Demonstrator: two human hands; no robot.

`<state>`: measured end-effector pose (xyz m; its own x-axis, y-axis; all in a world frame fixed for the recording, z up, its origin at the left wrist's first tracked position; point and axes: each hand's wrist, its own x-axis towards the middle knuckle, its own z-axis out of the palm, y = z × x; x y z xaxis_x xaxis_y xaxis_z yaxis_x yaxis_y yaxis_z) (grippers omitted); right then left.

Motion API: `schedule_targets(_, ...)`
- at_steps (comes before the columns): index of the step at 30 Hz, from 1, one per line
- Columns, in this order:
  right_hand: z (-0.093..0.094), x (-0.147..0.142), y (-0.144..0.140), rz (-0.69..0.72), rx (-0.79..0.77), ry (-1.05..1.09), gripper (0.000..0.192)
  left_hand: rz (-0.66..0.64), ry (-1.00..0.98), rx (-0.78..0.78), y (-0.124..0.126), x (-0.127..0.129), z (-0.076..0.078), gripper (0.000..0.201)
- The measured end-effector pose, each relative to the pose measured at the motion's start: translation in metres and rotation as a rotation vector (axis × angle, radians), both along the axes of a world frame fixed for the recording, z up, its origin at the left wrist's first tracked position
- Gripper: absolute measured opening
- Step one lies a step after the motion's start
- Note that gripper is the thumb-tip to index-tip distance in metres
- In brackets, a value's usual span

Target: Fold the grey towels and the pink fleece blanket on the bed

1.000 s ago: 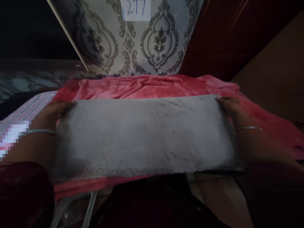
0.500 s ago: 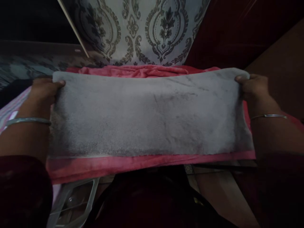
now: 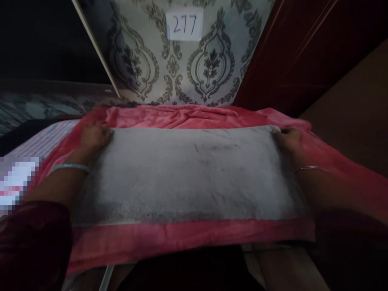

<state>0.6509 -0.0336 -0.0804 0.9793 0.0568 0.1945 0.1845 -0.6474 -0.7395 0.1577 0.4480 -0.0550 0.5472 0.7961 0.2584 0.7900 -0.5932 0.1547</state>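
Observation:
A grey towel [image 3: 188,173], folded into a long rectangle with darker smudges and creases, lies spread over a pink plush blanket [image 3: 188,235]. At its far left corner is my left hand [image 3: 94,139], fingers closed on the edge and a little blurred. My right hand [image 3: 289,141] pinches the far right corner, its thumb along the edge. Between the two hands the far edge runs nearly straight. The towel's near edge rests a short way in from the blanket's near edge.
Patterned wallpaper [image 3: 210,60] with a paper marked 277 [image 3: 184,24] rises behind the blanket. A dark red panel [image 3: 291,52] stands at the right, a dark screen-like panel [image 3: 45,40] at the left. Striped cloth [image 3: 45,139] lies left of the blanket.
Both hands have come lower and closer together, bringing the towel's far edge down onto the blanket. The view has tilted up, showing more wall and the numbered paper.

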Motion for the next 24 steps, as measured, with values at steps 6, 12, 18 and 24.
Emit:
schedule_targets(6,0.003,0.0,0.025,0.173,-0.225,-0.314,0.04,-0.256,0.219,0.024,-0.013,0.053,0.004,0.04)
schedule_targets(12,-0.014,-0.012,0.063,0.831,-0.429,-0.377,0.022,-0.4,0.249,0.048,-0.017,0.081,-0.013,0.045)
schedule_targets(18,-0.02,-0.02,0.079,0.738,-0.395,-0.294,0.019,-0.416,0.188,-0.006,-0.024,0.09,-0.017,0.047)
schedule_targets(24,-0.015,-0.025,0.09,0.521,-0.352,-0.21,0.024,-0.281,0.04,-0.012,-0.024,0.097,-0.02,0.048)
